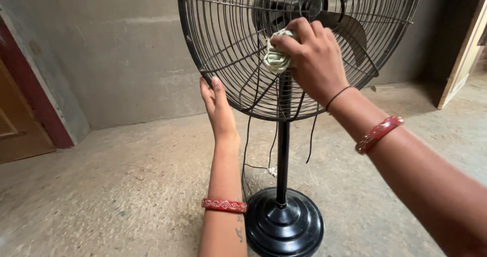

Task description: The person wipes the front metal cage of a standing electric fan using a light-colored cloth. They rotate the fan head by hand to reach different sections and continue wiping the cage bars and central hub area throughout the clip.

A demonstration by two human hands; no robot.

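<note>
A black pedestal fan stands in front of me, its round wire guard [223,44] filling the upper middle of the head view, with dark blades behind the wires. My right hand [314,59] is closed on a crumpled pale green cloth [277,58] and presses it against the front of the guard, just below the hub. My left hand [217,107] lies flat, fingers together, against the guard's lower left rim. The black pole [282,155] runs down to a round black base [284,221]. Both wrists wear red bangles.
Thin black cords [246,150] hang from the fan head to the rough concrete floor [116,186]. A grey wall [116,49] stands behind. A brown door with a red frame [25,110] is at left, and a light wooden door frame [464,59] at right.
</note>
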